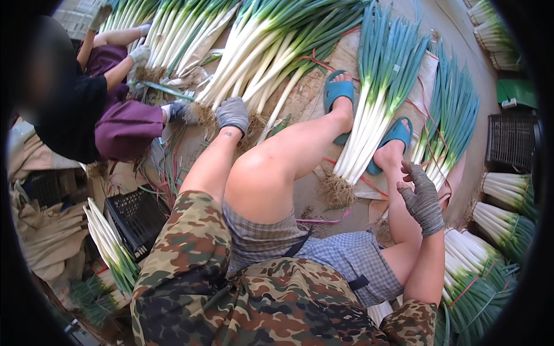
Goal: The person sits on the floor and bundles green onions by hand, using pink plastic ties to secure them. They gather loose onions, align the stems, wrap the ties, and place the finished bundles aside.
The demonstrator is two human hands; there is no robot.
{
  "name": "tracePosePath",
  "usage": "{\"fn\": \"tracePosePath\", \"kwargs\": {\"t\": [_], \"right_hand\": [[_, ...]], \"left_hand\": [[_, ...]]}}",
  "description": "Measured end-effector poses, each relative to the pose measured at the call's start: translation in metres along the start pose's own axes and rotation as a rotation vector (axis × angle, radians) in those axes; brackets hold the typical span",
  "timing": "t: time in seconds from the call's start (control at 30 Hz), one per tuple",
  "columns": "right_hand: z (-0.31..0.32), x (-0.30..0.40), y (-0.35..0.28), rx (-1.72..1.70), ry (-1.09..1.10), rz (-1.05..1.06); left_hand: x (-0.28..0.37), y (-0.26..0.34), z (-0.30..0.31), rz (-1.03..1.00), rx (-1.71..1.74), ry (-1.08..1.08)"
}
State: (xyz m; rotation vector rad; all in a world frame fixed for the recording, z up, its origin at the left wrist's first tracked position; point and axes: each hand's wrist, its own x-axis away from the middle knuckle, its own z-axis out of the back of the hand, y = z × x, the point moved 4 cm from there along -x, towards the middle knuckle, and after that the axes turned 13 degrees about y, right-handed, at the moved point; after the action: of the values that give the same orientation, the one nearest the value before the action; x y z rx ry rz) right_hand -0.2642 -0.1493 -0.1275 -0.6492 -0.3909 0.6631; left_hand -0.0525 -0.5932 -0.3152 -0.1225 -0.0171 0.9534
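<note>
My left hand point(232, 116), in a grey knit glove, reaches to the root ends of a large pile of long green onions point(255, 47). Its fingers curl down out of sight among the stalks, so I cannot tell whether they grip one. My right hand point(420, 194), in a worn grey glove, is held up over my right lower leg, fingers apart and nothing in it. Between my blue sandals lies a loose bunch of green onions point(368, 116), its roots point(339, 190) towards me. Another bunch point(454, 116) lies to the right, just beyond my right hand, with red string across it.
At the left a co-worker's gloved hand point(140, 55) touches another onion pile point(184, 34). A black plastic crate point(136, 220) stands at my left, with onions point(108, 246) beside it. Tied bundles point(471, 281) lie at the right, below a dark crate point(508, 140). Pink string point(324, 220) lies on the ground.
</note>
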Motion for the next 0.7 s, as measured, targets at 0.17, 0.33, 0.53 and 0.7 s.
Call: {"fn": "tracePosePath", "kwargs": {"t": [0.17, 0.33, 0.53, 0.7], "right_hand": [[0.003, -0.001, -0.007, 0.053, -0.024, 0.038], [0.006, -0.003, -0.018, 0.054, -0.034, 0.067], [-0.017, 0.0, -0.036, -0.193, -0.15, -0.029], [-0.053, -0.006, -0.108, -0.982, -0.289, -0.299]], "left_hand": [[0.002, -0.034, 0.007, 0.065, 0.54, -0.29], [0.023, -0.01, 0.125, 0.331, 1.102, -0.723], [0.08, 0.015, 0.235, 0.427, 1.58, -0.843], [0.184, 0.02, 0.32, 0.467, 1.702, -0.823]]}}
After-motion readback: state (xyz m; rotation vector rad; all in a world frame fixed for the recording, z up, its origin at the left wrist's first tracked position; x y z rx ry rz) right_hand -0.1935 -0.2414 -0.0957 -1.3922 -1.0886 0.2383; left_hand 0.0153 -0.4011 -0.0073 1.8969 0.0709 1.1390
